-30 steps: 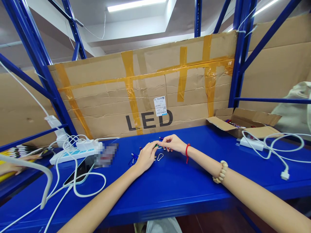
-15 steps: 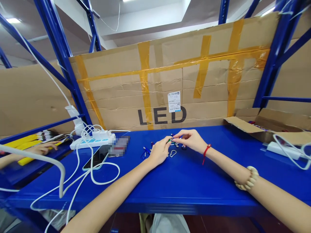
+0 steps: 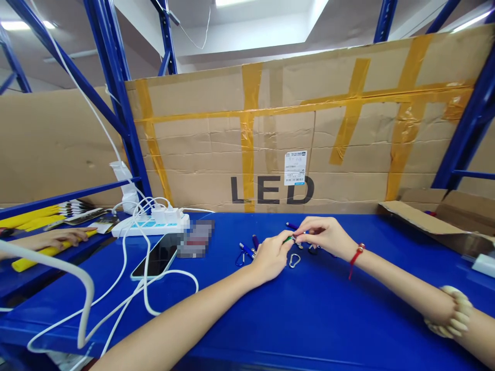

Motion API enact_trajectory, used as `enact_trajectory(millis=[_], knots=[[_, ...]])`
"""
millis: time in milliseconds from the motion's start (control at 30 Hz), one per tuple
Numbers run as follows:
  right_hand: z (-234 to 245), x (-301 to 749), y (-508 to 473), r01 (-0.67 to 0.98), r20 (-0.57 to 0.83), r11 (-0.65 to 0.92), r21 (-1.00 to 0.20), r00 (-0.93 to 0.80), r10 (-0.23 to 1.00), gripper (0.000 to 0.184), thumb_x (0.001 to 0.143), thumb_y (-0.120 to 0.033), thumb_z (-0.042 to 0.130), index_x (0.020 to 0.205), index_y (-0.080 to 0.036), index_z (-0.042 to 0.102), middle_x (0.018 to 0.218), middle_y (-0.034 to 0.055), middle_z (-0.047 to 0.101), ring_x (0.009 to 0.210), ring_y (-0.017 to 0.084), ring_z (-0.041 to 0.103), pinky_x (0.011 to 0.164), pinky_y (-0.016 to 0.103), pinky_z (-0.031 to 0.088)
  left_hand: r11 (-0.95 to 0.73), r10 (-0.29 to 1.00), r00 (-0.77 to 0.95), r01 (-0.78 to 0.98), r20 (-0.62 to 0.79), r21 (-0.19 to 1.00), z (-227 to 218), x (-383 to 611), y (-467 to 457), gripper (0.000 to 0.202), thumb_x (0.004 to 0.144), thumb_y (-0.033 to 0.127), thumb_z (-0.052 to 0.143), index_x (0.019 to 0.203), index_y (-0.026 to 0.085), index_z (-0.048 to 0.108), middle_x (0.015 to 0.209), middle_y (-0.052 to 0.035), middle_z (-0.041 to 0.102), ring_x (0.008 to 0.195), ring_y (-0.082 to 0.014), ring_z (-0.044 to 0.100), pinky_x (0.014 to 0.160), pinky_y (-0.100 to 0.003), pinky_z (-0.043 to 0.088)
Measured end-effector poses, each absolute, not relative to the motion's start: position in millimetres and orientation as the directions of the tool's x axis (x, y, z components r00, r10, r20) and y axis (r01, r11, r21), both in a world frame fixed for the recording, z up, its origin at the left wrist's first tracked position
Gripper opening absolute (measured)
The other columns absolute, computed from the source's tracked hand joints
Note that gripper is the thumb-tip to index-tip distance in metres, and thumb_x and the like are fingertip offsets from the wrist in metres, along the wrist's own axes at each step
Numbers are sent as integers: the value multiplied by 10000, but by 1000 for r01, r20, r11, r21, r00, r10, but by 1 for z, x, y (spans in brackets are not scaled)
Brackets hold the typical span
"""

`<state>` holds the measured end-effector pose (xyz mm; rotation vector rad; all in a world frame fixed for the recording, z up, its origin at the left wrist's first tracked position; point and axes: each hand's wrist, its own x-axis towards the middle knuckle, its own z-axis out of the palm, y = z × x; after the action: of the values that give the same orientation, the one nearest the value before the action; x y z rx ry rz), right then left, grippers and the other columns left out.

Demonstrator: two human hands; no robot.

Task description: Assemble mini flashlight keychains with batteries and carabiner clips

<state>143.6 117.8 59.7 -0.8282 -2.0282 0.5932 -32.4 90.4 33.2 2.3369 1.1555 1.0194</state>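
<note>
My left hand and my right hand meet over the blue table, both pinched on a small green keychain piece held between their fingertips. A silver carabiner clip lies on the table just below the hands. Several small blue and purple keychain pieces lie left of my left hand, one more behind the hands. My right wrist wears a red string and a bead bracelet.
A phone on a white cable lies at the left beside a white power strip. An open cardboard box sits at the right. A taped cardboard wall marked LED backs the table. Another person's hand rests on yellow items at far left.
The view has swung left, so the hands and box sit further right in the picture. Both hands keep pinching the small piece together; another person's hand came into view at left.
</note>
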Motion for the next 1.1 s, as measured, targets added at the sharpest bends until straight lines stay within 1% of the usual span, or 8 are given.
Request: enact_trajectory(millis=[167,367,500,633,767,900,1000,1100], knots=[[63,144,127,352,471,665,-659,-498,729,323,633,-482,679,700,-165,684,677,33,602,455,92,509,402,209,408,-594,804,406,562,433,576,32,-33,91,279,897,289,312,1086,279,516,944,16,644,834,-165,588,711,-251,429],[73,151,114,406,548,804,-434,-589,594,297,677,-491,650,649,-200,698,661,46,627,557,127,548,508,231,429,-651,759,489,590,431,477,35,-32,84,276,901,281,301,1035,261,542,921,6,644,788,-160,586,667,-239,419],[77,150,107,376,604,848,-373,-596,530,292,710,-490,620,623,-223,696,641,40,635,618,146,573,587,242,448,-671,741,499,557,449,489,37,-32,80,277,904,267,297,1070,262,519,928,4,640,790,-157,583,670,-237,421],[77,151,103,378,592,824,-423,-572,567,322,662,-529,643,588,-219,689,631,43,634,588,148,563,549,246,438,-691,722,530,523,444,499,38,-32,77,287,905,251,295,1107,235,498,930,-15,635,796,-156,581,701,-240,428],[70,156,101,371,548,788,-491,-571,611,332,606,-534,682,578,-203,678,638,39,635,586,145,560,530,240,423,-715,699,586,551,411,431,36,-30,74,278,902,252,305,1080,240,519,979,-19,626,836,-166,584,725,-253,434],[62,159,98,340,551,770,-540,-548,629,327,594,-512,702,562,-189,668,640,37,633,590,139,558,517,233,408,-740,673,630,568,388,361,37,-31,72,263,899,241,323,1060,247,530,964,-15,632,853,-174,588,735,-262,436],[60,158,94,344,542,744,-573,-522,659,333,579,-517,709,548,-188,666,612,32,621,547,124,529,475,227,380,-747,665,638,573,388,338,39,-31,69,260,902,235,312,1061,246,517,937,-15,636,842,-173,592,730,-262,436],[58,157,91,347,508,681,-645,-472,721,342,540,-517,729,534,-182,660,591,26,605,484,103,489,424,217,353,-738,675,630,588,385,331,39,-30,66,238,898,232,310,1046,235,497,917,-21,633,831,-180,596,700,-263,436]])
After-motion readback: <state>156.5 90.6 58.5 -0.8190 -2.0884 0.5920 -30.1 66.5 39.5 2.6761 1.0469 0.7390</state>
